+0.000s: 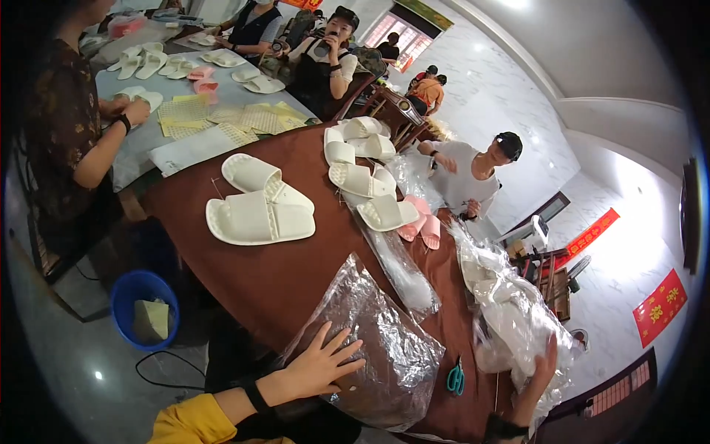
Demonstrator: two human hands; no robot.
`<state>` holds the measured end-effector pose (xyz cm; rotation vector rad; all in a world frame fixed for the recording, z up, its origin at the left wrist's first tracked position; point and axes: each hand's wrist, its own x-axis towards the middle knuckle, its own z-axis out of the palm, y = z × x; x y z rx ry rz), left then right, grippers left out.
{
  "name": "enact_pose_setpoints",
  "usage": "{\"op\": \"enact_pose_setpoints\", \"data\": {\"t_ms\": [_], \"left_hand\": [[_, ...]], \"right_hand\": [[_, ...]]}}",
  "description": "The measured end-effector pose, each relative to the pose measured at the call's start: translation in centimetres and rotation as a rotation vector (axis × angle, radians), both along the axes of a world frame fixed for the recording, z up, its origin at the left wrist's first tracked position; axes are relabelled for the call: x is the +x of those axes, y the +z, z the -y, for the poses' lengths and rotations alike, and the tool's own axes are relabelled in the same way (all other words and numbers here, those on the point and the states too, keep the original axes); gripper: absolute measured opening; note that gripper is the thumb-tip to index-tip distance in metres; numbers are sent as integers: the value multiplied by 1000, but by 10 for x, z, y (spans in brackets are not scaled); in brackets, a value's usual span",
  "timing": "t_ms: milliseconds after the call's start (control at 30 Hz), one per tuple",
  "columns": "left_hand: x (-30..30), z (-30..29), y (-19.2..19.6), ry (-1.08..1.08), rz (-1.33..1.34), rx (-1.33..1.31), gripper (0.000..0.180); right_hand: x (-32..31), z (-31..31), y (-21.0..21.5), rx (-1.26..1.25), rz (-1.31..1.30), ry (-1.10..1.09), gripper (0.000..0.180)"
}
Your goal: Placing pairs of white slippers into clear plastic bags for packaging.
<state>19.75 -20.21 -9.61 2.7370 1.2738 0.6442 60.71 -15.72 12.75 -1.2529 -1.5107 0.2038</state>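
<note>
My left hand [316, 368] lies with fingers spread on a clear plastic bag [381, 348] at the table's near edge. My right hand [543, 368] is at a heap of crumpled clear plastic bags [510, 303] on the right, fingers stretched upward and somewhat blurred; I see nothing gripped in it. Teal-handled scissors [455, 377] lie between my hands. Beyond the flat bag rests a pair of white slippers [259, 218], one overlapping the other. Farther right are several more white slippers [355, 177] and a pink pair [420, 222].
A brown cloth covers the table [222, 274]. A long strip of clear plastic [399, 270] crosses it. A blue bin [144, 307] stands on the floor at left. A grey table [137, 155] holds slippers and yellow sheets [185, 111]. Several people sit or stand around both tables.
</note>
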Motion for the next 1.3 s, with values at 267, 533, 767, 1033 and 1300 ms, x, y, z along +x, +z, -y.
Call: {"op": "enact_pose_setpoints", "data": {"t_ms": [267, 533, 767, 1033, 1300], "left_hand": [[0, 2, -5, 20, -45, 20, 79], [4, 2, 3, 0, -30, 27, 80], [-4, 2, 5, 14, -15, -6, 75], [8, -17, 10, -35, 3, -42, 74], [12, -53, 12, -72, 320, -111, 53]], "right_hand": [[-233, -116, 60, -260, -177, 568, 55], [-244, -109, 74, -148, -179, 541, 52], [-127, -8, 2, 222, 674, -83, 46], [-80, 39, -117, -565, -529, 549, 83], [-55, 6, -170, -640, 303, 367, 84]]}}
